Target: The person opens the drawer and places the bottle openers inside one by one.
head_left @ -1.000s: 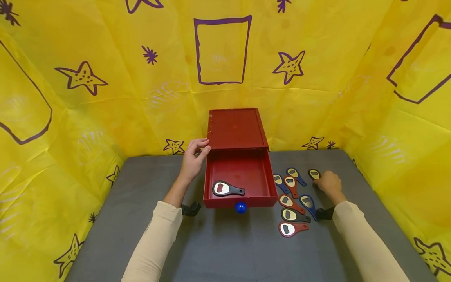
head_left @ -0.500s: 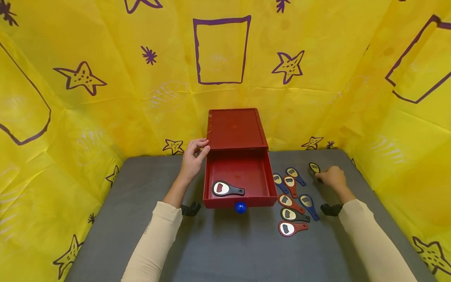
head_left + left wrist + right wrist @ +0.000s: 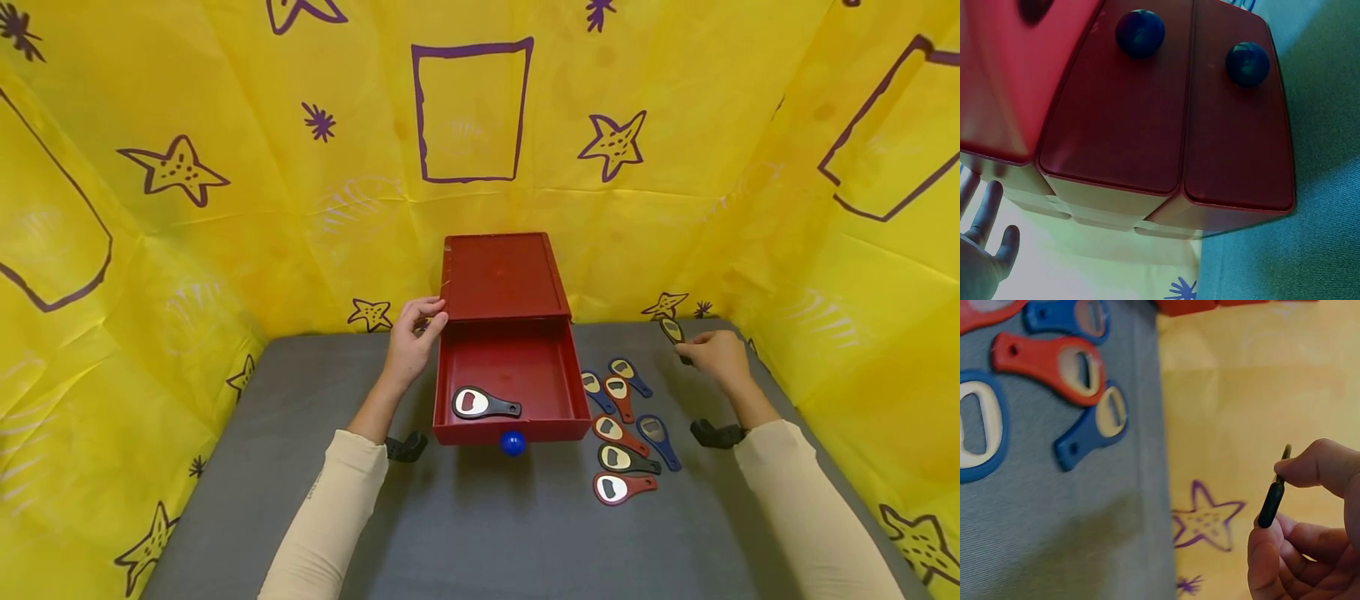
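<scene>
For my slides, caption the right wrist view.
Right hand pinches a black bottle opener; red bottle openers and blue bottle openers lie on the table.

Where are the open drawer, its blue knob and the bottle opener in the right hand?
Open drawer (image 3: 510, 360): head view, on the bare floor inside it.
Blue knob (image 3: 513, 443): head view, on its round front.
Held bottle opener (image 3: 673, 333): head view, on its wide end.

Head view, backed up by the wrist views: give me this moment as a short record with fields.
Right hand: pinches a black bottle opener, raised off the table
Left hand: by the left side of the cabinet, contact unclear
Top drawer: pulled open, another black opener inside
Lower drawers: two, shut
On the table: three red openers, three blue ones, one black one
</scene>
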### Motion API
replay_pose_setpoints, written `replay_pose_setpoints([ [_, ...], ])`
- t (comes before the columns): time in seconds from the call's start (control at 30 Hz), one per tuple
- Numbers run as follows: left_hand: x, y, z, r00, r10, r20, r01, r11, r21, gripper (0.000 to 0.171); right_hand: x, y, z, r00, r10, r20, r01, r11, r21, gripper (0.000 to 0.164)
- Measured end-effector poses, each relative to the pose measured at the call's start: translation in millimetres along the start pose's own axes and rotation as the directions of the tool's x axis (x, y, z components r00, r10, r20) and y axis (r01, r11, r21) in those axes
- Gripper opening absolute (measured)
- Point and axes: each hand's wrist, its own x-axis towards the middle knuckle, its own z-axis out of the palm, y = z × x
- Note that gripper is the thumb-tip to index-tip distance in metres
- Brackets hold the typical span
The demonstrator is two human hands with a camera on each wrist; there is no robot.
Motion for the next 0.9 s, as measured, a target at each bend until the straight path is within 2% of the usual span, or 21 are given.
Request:
replay_pose_setpoints([
  [0.17,-0.2,0.5,0.1,1.000,0.005,-0.004,-0.005,1.000,-0.006,0.029,0.2,-16.6,-10.1,0.998,-0.058,-0.016,0.059,0.998,0.007,0.040],
  [0.47,-0.3,0.9,0.7,1.000,0.011,-0.004,-0.011,1.000,-0.005,0.029,-6.0,-55.0,-28.4,0.994,-0.091,-0.054,0.093,0.995,0.035,0.042],
  [0.9,-0.4,0.6,1.1,1.000,-0.003,-0.010,0.003,1.000,0.005,0.029,-20.8,-103.9,-40.7,0.973,-0.189,-0.130,0.199,0.977,0.071,0.035],
])
